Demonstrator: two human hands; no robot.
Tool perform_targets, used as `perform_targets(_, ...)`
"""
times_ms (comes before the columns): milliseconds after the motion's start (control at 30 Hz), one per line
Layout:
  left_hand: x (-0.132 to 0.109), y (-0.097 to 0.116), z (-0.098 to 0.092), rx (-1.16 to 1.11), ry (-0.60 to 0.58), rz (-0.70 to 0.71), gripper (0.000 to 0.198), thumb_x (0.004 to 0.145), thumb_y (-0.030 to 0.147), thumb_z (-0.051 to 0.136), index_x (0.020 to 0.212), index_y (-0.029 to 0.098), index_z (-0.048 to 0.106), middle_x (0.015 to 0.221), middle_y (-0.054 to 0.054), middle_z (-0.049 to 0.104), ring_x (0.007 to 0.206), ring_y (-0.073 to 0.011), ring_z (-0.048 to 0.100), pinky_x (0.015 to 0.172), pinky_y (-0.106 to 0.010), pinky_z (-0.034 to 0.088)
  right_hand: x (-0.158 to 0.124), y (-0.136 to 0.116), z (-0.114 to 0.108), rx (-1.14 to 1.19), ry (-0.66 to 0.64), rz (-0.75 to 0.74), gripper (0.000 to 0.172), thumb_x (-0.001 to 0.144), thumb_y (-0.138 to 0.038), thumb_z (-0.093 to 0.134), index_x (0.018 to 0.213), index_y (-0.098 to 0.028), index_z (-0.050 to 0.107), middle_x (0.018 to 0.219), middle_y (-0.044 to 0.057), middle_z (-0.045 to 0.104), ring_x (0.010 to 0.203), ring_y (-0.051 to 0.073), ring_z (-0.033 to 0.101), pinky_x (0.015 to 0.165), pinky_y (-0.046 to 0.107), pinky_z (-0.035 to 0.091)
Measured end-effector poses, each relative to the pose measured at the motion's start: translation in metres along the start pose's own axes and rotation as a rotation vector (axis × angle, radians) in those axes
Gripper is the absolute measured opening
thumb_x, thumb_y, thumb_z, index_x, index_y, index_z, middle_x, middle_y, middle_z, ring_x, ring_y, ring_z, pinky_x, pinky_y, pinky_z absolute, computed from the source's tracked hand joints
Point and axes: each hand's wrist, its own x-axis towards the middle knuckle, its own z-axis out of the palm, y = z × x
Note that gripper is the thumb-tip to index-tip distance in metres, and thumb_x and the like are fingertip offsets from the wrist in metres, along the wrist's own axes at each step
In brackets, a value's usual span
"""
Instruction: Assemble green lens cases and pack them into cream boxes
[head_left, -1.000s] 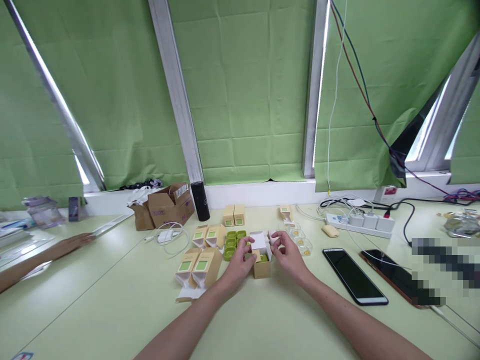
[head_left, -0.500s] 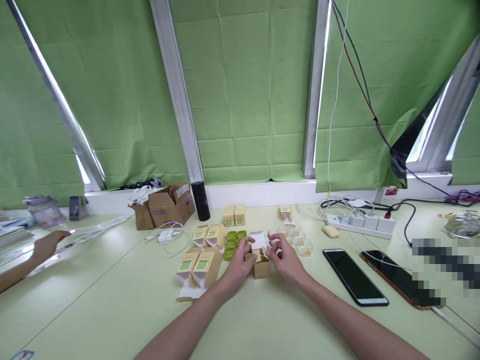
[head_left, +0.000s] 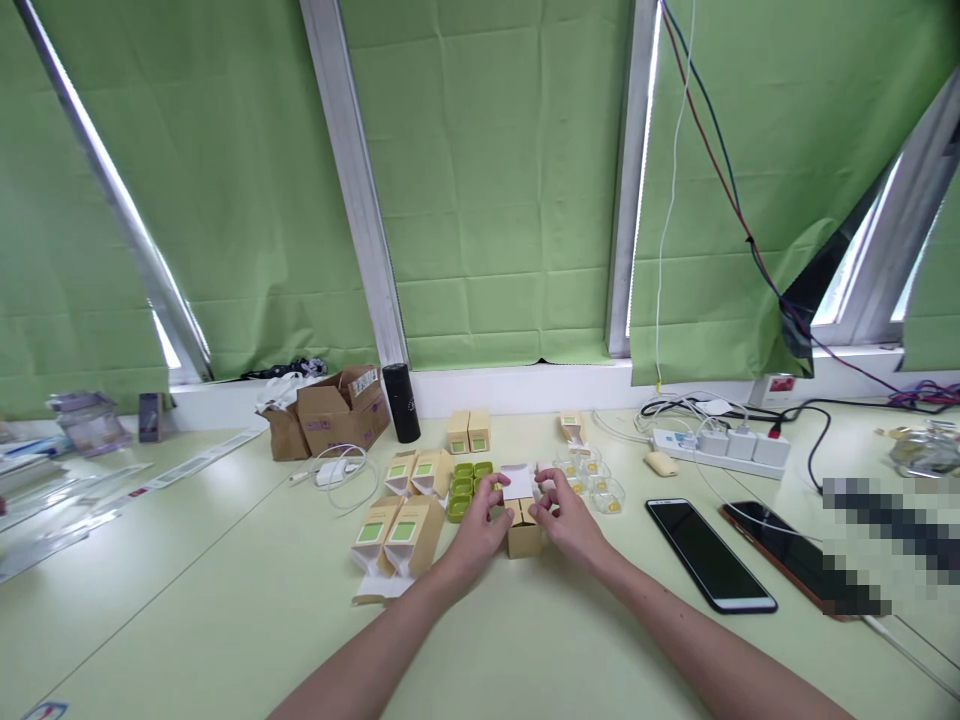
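Observation:
A small kraft cardboard box (head_left: 524, 541) stands on the table between my hands. Its white-lined lid (head_left: 517, 483) is raised at the back, and both side flaps lie folded in over the top. My left hand (head_left: 484, 520) holds the left side with bent fingers, thumb on the flap. On the other side, my right hand (head_left: 564, 515) grips the right flap and edge the same way. Just left are green square cups (head_left: 460, 490), partly behind my left hand. Clear plastic cups with yellowish bits (head_left: 606, 493) lie beyond my right hand.
Several open kraft boxes (head_left: 415, 532) stand left of my arm, two closed ones (head_left: 469, 431) farther back. A phone (head_left: 709, 553), a second phone (head_left: 799, 555) and a power strip (head_left: 720, 450) are on the right. A brown carton (head_left: 341, 408) and black bottle (head_left: 402, 402) stand at the back.
The box's side flaps have folded down inward, covering the green inside that showed before. Another person's hand at the far left has left the view, and the strip it held lies lower.

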Motion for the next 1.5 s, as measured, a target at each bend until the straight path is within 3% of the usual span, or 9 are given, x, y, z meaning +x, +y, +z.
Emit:
perform_targets(267,-0.001,0.002,0.001,0.042,0.081,0.047,0.053,0.089,0.029,0.065,0.131,0.027,0.033,0.120,-0.010,0.069,0.112,-0.0250,0.061,0.092,-0.037,0.037,0.001,0.000,0.000,-0.004,-0.023,-0.007,0.034,0.084,-0.036,0.057,0.116,-0.028,0.046,0.073,-0.008,0.057,0.065,0.018,0.057,0.064,0.030,0.041)
perform_targets(600,0.001,-0.003,0.002,0.016,0.055,0.084,0.033,0.089,0.032,0.067,0.115,0.024,0.049,0.118,-0.010,0.063,0.120,-0.0276,0.056,0.099,-0.040,0.044,0.001,0.004,0.000,-0.012,-0.026,-0.017,0.033,0.085,-0.036,0.056,0.116,-0.029,0.046,0.072,-0.007,0.058,0.064,0.018,0.058,0.062,0.029,0.039)
perform_targets(933,0.000,0.006,0.003,0.056,0.066,0.132,0.014,0.090,0.028,0.064,0.099,0.022,0.055,0.105,-0.005,0.065,0.106,-0.0230,0.059,0.094,-0.035,0.045,-0.001,0.003,0.000,-0.092,0.019,-0.083,0.031,0.086,-0.030,0.054,0.116,-0.028,0.046,0.069,-0.007,0.060,0.060,0.018,0.059,0.058,0.027,0.038)
perform_targets(1200,0.000,0.005,0.002,0.087,0.073,0.134,0.012,0.089,0.026,0.063,0.095,0.021,0.055,0.103,-0.005,0.066,0.105,-0.0230,0.060,0.092,-0.034,0.044,-0.009,-0.001,-0.001,-0.155,0.156,-0.263,0.023,0.087,-0.021,0.052,0.109,-0.026,0.053,0.066,-0.007,0.056,0.057,0.016,0.054,0.056,0.026,0.035)
perform_targets(1500,-0.001,0.006,-0.002,0.178,0.085,0.145,0.014,0.091,0.034,0.063,0.097,0.022,0.060,0.109,-0.007,0.065,0.113,-0.0261,0.057,0.098,-0.037,0.042,-0.017,-0.004,-0.006,-0.211,0.155,-0.528,0.013,0.090,-0.021,0.057,0.103,-0.023,0.056,0.065,-0.006,0.051,0.054,0.013,0.046,0.056,0.026,0.035)
